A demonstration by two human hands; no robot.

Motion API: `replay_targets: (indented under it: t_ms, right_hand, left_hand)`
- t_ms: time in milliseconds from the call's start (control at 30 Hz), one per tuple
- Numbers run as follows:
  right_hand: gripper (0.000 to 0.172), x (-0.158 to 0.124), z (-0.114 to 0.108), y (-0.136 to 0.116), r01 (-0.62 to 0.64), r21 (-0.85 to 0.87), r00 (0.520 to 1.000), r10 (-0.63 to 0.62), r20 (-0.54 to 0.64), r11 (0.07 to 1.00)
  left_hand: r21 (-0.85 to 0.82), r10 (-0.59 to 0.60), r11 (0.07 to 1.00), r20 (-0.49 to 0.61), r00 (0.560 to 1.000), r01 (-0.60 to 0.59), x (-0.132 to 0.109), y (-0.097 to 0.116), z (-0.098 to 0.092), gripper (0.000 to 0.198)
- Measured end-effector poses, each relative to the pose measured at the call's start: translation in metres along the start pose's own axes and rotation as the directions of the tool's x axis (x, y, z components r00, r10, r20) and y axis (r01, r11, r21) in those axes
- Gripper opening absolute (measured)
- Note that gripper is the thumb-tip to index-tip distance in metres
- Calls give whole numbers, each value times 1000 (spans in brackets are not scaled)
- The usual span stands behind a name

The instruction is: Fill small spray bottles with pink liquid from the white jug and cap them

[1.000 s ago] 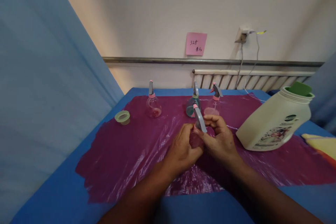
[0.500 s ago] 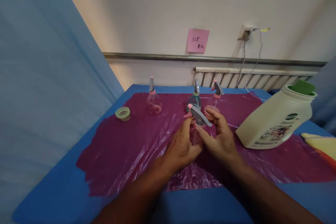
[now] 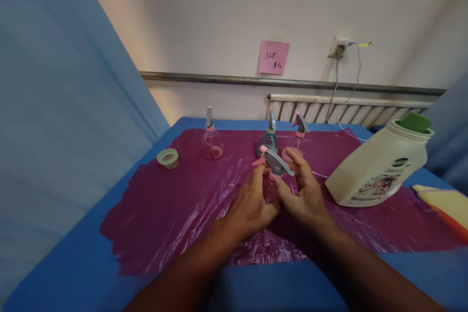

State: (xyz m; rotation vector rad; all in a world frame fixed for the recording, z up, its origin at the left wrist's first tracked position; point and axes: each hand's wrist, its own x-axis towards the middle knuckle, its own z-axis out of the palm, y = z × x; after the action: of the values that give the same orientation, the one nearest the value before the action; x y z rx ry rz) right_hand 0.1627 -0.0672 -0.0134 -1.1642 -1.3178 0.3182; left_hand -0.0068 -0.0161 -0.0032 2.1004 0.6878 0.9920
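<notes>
Between my hands is a clear pink spray bottle (image 3: 276, 162) with a grey sprayer head and pink trigger. My left hand (image 3: 249, 201) wraps round the bottle's body from the left. From the other side, my right hand (image 3: 304, 196) has its thumb on the pink collar below the sprayer head; its far fingers are partly hidden behind the bottle. Just behind stand a teal spray bottle (image 3: 269, 142) and another pink spray bottle (image 3: 300, 140). A third pink spray bottle (image 3: 212, 145) stands further left.
A large cream jug (image 3: 376, 170) with a green scoop (image 3: 416, 122) in its mouth stands at the right. A pale green lid-like cup (image 3: 167, 157) lies at the left. Purple plastic sheeting (image 3: 171, 214) covers the blue table (image 3: 73, 263). A yellow cloth-like item (image 3: 444, 202) lies far right.
My right thumb has shifted slightly at the collar of the held spray bottle. Both hands stay on it. The whole view has moved a little, with the surrounding things slightly further left.
</notes>
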Motion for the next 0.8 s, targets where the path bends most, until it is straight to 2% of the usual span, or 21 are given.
replay_targets:
  t_ms: [100,267,433,633,800]
  right_hand:
    - [75,-1,-2,-3,-3,13,998,2,61,1000]
    - [74,0,0,-2,-6,-35,999,5,-33,999]
    - [72,-3,-3,-4,5,0,998,-5,61,1000]
    - [72,0,-4,-4,6,-26,999,-7,-33,1000]
    - [75,0,-8,-8,32,-19,998,-31,49,999]
  left_hand:
    - [-17,-7,1000,20,1000,7,1,2,-1,81]
    - [4,-44,999,25,999,43,1,1,-1,84]
    - [-11,-2,1000,42,999,3,0,0,-2,88]
    - [38,-69,997,44,997,68,-1,3,-2,90]
    - [35,-77,997,42,996,76,-1,5,-3,94]
